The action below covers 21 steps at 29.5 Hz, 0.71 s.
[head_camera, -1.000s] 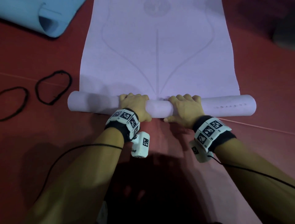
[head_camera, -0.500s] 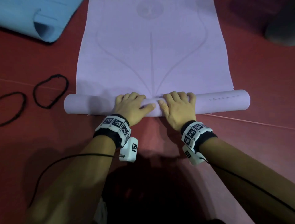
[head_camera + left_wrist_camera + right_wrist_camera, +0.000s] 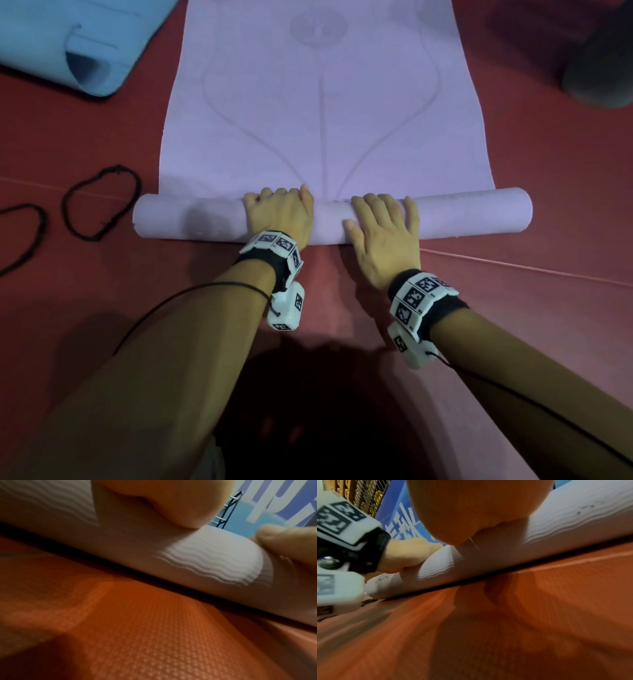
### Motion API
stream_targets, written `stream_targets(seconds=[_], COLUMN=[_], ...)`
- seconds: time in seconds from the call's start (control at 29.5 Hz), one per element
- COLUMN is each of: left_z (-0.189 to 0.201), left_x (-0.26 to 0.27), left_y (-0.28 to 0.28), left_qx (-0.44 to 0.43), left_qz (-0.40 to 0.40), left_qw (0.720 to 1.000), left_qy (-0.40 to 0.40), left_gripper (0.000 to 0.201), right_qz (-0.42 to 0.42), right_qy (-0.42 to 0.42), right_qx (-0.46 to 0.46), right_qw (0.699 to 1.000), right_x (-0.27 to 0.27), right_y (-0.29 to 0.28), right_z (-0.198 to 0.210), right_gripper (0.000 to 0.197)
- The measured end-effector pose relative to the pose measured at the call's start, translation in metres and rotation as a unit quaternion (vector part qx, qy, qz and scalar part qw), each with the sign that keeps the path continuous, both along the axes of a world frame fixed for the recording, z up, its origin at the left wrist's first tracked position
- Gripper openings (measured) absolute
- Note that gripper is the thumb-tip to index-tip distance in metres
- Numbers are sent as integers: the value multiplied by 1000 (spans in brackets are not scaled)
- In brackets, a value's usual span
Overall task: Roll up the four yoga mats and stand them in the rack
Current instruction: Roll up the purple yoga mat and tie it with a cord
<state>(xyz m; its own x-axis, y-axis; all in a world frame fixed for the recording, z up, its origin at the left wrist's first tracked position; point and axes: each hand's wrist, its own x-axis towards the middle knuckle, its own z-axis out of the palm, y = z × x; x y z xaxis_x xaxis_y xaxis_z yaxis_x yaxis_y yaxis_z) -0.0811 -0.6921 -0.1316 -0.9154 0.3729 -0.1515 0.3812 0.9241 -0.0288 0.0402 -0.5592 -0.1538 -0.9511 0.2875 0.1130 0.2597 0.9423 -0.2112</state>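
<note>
A lilac yoga mat (image 3: 318, 120) lies on the red floor, its near end wound into a roll (image 3: 472, 212) that runs left to right. My left hand (image 3: 279, 212) sits on top of the roll just left of centre, with its fingers curled over the far side. My right hand (image 3: 383, 226) presses on the roll just right of centre, fingers fairly straight and thumb lying flat toward the left. In the wrist views the ribbed roll (image 3: 205, 558) (image 3: 573, 513) rests on the textured red floor under both palms.
A light blue mat (image 3: 68, 44) lies loosely folded at the far left. Two black elastic loops (image 3: 99, 202) (image 3: 20, 236) sit on the floor left of the roll. A dark object (image 3: 599, 68) is at the far right. A black metal frame (image 3: 228, 511) stands in the background.
The roll has turned further onto the flat mat. My left hand has moved up over the roll and curled round it. My right hand has flattened, and its thumb no longer reaches underneath.
</note>
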Motion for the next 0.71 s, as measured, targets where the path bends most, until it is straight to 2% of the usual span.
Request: stream_targets(seconds=[0.1, 0.24, 0.34, 0.41, 0.47, 0.58, 0.71], left_z=[-4, -21, -26, -22, -15, -4, 3], left_x=[2, 3, -1, -4, -11, -28, -45], left_y=[-4, -21, -25, -18, -9, 0, 11], left_qx=[10, 118, 124, 103, 82, 25, 10], left_qz=[-16, -56, -60, -39, -28, -26, -39], left_qw=[1000, 984, 980, 984, 988, 998, 999], left_qy=[21, 119, 141, 141, 128, 50, 12], left_gripper=[51, 45, 44, 44, 43, 45, 54], right_qz=[-14, -38, -44, -50, -58, -38, -25], right_qy=[-19, -24, -54, -39, 13, 79, 64], right_qx=[-18, 10, 7, 6, -1, -23, -15], right_qw=[1000, 999, 998, 998, 998, 996, 998], right_x=[-12, -36, -51, -52, -45, -35, -49], right_y=[3, 11, 15, 13, 9, 3, 12], right_z=[0, 6, 10, 8, 3, -7, -5], right_gripper=[50, 46, 50, 49, 44, 41, 43])
